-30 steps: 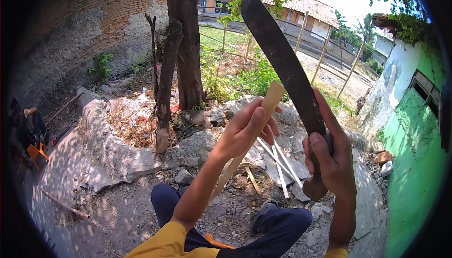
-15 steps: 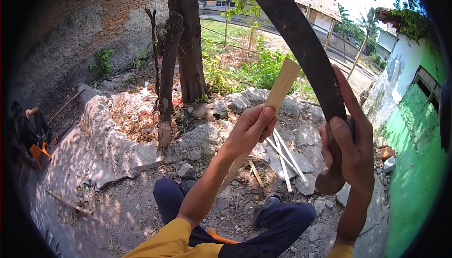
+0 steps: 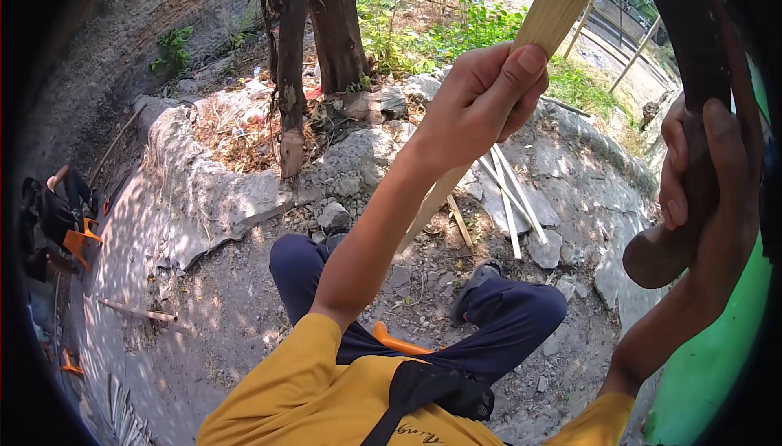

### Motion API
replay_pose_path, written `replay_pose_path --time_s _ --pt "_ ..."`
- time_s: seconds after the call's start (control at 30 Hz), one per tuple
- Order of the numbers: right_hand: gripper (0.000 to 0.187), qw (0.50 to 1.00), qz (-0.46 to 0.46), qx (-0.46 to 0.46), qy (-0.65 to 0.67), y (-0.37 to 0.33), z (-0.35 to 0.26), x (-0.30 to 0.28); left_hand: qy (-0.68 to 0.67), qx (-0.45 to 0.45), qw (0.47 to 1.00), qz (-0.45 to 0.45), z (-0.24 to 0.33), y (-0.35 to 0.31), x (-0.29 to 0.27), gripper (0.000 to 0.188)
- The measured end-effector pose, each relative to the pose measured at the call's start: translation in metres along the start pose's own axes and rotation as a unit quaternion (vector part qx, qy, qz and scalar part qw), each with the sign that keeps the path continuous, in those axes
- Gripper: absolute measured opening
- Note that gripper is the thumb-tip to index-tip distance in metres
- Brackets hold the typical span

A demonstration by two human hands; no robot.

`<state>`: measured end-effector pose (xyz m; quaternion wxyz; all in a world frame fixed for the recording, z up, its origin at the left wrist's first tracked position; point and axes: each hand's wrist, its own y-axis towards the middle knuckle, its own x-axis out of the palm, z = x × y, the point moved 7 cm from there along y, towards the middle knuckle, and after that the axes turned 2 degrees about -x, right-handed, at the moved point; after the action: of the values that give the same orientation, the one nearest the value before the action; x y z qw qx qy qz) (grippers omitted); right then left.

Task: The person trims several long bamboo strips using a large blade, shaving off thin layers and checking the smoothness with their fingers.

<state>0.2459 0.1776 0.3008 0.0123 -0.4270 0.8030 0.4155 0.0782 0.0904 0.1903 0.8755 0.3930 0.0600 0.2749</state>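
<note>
A flat, pale wooden slat (image 3: 566,2) stands tilted in front of me, its top leaning right. My left hand (image 3: 482,104) is closed around it, thumb pressed on the flat face. Its lower part runs behind my left forearm toward the ground. At the right, my right hand (image 3: 721,169) grips a machete (image 3: 688,35) by its dark handle, the rounded knob showing below the fingers. The broad black blade points up, beside the slat and apart from it. The blade's tip is out of view.
Narrow pale strips (image 3: 517,202) lie on broken concrete. A tree trunk (image 3: 334,30) rises behind a low rubble edge (image 3: 175,157). A green wall (image 3: 713,373) borders the right. A person in dark clothes sits far left near an orange stool (image 3: 81,242). A stick (image 3: 138,311) lies left.
Both hands, with the slat and the machete, have moved up and to the right in the view. The view has tilted lower, showing more of my shirt. Both grips stay closed.
</note>
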Motion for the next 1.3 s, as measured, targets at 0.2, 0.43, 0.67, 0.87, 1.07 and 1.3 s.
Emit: replay_pose_path --time_s 0.2,0.43,0.67,0.87,1.07,1.3 --pt "0.059 0.997 -0.08 -0.011 0.014 -0.015 0.014 0.044 0.011 -0.032 0.998 0.047 -0.026 -0.04 -0.025 0.047" --pt "0.059 0.993 -0.081 0.077 -0.037 -0.015 0.012 0.026 0.012 0.03 0.999 0.001 -0.008 -0.022 -0.015 0.048" --pt "0.062 0.983 -0.155 -0.03 0.096 -0.008 0.026 0.053 -0.038 -0.035 0.998 0.047 -0.04 -0.044 -0.032 0.047" --pt "0.066 0.982 -0.177 -0.005 0.07 -0.012 0.022 0.055 -0.043 -0.036 0.997 0.044 -0.041 -0.052 -0.035 0.048" --pt "0.068 0.983 -0.168 0.015 0.075 -0.012 0.021 0.053 -0.065 -0.049 0.996 0.039 -0.043 -0.052 -0.035 0.048" --pt "0.07 0.969 -0.194 0.048 0.142 -0.012 0.025 0.054 -0.057 -0.036 0.997 0.034 -0.041 -0.051 -0.033 0.049"
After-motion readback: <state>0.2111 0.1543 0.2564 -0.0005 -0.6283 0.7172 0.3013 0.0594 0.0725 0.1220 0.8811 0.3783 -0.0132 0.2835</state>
